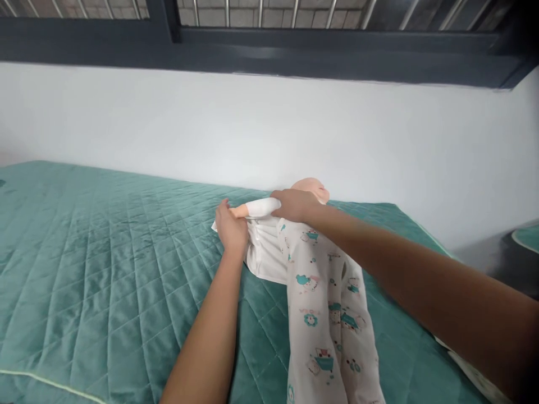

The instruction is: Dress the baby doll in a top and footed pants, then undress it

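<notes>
A baby doll lies on the bed, its bald head partly hidden behind my right hand. The doll's arm stretches to the left, white along its upper part and flesh-coloured toward the hand. My left hand is closed around the end of that arm, which hides the doll's fingers. With its fingers closed, my right hand grips the other end of the arm near the shoulder. Spread below the arm is white cloth. A white baby garment with teal and pink prints covers the body and runs toward me.
A green quilted cover lies over the bed, with light piping along its edge. Behind it rises a white wall, topped by a dark window frame with metal bars. At the far right is another green-covered edge.
</notes>
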### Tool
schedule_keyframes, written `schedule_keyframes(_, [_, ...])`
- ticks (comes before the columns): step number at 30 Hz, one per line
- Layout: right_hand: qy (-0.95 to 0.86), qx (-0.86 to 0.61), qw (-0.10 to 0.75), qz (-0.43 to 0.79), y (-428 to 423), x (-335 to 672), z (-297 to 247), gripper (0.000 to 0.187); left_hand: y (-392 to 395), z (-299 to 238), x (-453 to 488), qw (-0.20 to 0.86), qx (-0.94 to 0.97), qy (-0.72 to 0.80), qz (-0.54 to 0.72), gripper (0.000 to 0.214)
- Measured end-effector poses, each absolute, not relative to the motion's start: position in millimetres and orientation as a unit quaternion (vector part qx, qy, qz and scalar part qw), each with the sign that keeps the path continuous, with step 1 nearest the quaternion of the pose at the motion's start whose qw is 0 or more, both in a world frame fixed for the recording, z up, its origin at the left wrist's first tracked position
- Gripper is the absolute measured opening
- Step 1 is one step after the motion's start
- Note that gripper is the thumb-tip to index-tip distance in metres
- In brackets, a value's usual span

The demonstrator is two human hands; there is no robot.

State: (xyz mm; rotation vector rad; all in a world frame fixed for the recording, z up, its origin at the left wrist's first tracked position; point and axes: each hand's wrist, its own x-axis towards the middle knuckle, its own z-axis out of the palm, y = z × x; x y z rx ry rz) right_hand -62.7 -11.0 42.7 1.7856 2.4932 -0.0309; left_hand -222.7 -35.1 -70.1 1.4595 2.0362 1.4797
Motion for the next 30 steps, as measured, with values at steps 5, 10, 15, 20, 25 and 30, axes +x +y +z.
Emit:
schedule_keyframes(5, [0.822, 0.569, -0.018, -0.009, -31, -65, 37, 0.043, -46, -63, -217, 0.021, 0.625, 0.697, 0.353, 0.055])
schedule_keyframes(10, [0.715, 0.638, -0.283, -0.045, -61, 1, 20, 0.040, -49, -61, -207, 0.015, 0.653, 0.697, 0.297, 0.057])
schedule_keyframes(15, [0.581, 0.708, -0.399, -0.044, -69, 72, -33, 0.044, -53, -58, -192, -0.016, 0.690, 0.666, 0.283, 0.053])
schedule_keyframes(20, [0.612, 0.701, -0.366, -0.019, -75, 84, -62, 0.046, -51, -57, -184, 0.034, 0.694, 0.623, 0.359, 0.048])
schedule_keyframes(25, [0.615, 0.722, -0.316, 0.035, -71, 92, -56, 0.040, -66, -41, -170, 0.119, 0.676, 0.542, 0.485, 0.029])
schedule_keyframes(30, [0.566, 0.761, -0.316, 0.029, -69, 104, -51, 0.040, -79, -9, -134, 0.161, 0.732, 0.479, 0.457, 0.025])
